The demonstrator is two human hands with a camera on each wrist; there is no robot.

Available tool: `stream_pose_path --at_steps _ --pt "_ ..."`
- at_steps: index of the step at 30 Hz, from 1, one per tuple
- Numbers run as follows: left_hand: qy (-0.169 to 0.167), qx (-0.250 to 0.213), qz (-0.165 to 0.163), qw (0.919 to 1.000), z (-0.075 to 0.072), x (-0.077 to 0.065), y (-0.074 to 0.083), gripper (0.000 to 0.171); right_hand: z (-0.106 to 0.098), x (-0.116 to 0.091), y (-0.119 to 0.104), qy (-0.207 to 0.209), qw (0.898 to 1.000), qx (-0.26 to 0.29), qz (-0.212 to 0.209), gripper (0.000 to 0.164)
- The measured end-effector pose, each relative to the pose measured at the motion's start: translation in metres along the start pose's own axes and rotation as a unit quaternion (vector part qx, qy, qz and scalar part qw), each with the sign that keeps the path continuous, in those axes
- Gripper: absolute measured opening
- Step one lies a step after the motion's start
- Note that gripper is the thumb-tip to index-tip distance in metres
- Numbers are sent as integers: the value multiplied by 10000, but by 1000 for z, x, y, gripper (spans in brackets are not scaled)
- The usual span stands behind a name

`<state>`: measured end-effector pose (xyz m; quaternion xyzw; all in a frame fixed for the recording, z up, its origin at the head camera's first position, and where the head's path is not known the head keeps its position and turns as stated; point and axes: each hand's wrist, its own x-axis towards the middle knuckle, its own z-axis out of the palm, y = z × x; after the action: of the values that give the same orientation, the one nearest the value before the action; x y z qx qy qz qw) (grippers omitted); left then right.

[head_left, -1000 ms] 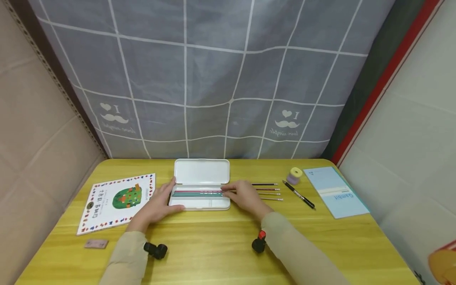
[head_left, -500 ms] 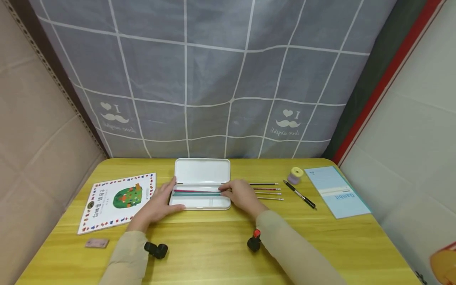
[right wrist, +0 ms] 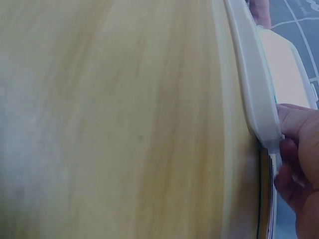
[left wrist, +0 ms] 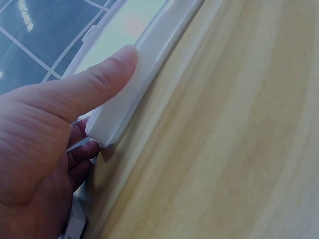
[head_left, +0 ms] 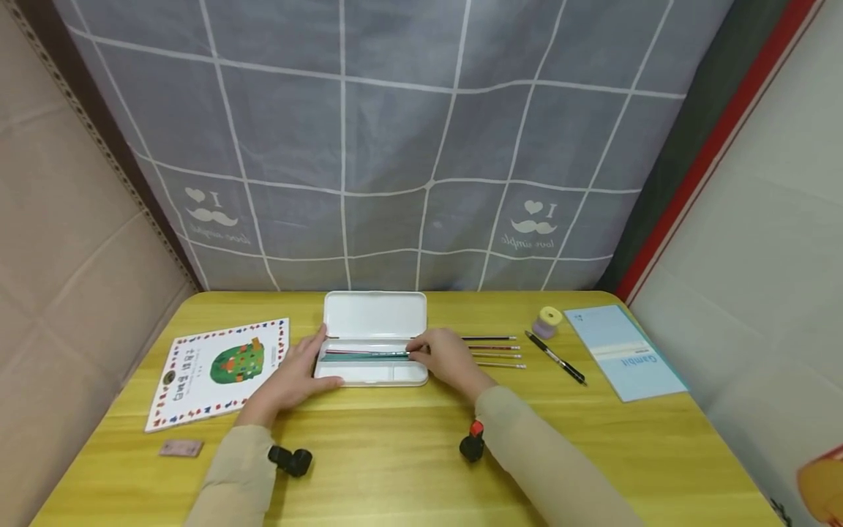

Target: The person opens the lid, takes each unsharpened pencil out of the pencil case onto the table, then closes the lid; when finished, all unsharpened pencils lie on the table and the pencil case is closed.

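Note:
A white pencil case [head_left: 358,376] lies with its lid [head_left: 375,315] raised at the back of the table. My left hand [head_left: 290,379] grips its left end; in the left wrist view the thumb [left wrist: 107,77] lies over the front part of the case and the fingers curl round the end. Over the right end, my right hand [head_left: 451,360] pinches a slim pencil [head_left: 385,354] inside the case. A reddish and a greenish length show in that compartment; I cannot tell exactly how many pencils lie there. In the right wrist view the fingertips are partly hidden by the case wall [right wrist: 256,94].
Several pencils [head_left: 497,356] lie side by side right of the case. Beyond them are a black pen [head_left: 556,359], a yellow-and-purple round pot [head_left: 546,323] and a blue notebook [head_left: 626,355]. A picture book [head_left: 197,388] and a pinkish eraser-like block [head_left: 181,448] lie at left.
My right hand moved slightly left, then settled over the case's right end, and the pinched pencil shifted a little among the others. My left hand stayed on the left end.

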<state>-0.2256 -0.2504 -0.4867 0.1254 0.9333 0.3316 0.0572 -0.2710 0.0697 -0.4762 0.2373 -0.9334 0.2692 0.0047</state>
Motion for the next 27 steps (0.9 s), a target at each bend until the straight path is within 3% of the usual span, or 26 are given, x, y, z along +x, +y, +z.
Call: stream_pose_path --at_steps 9,17,27 --pt "14 39 -10 10000 1 -1 0 114 -3 -5 6 279 9944 1017 -105 10" --pt "26 29 20 10000 1 0 -1 115 -19 -20 21 713 9715 2259 75 9" --pt "33 24 74 10000 3 0 -7 114 -40 -56 53 924 9731 2108 -107 9"
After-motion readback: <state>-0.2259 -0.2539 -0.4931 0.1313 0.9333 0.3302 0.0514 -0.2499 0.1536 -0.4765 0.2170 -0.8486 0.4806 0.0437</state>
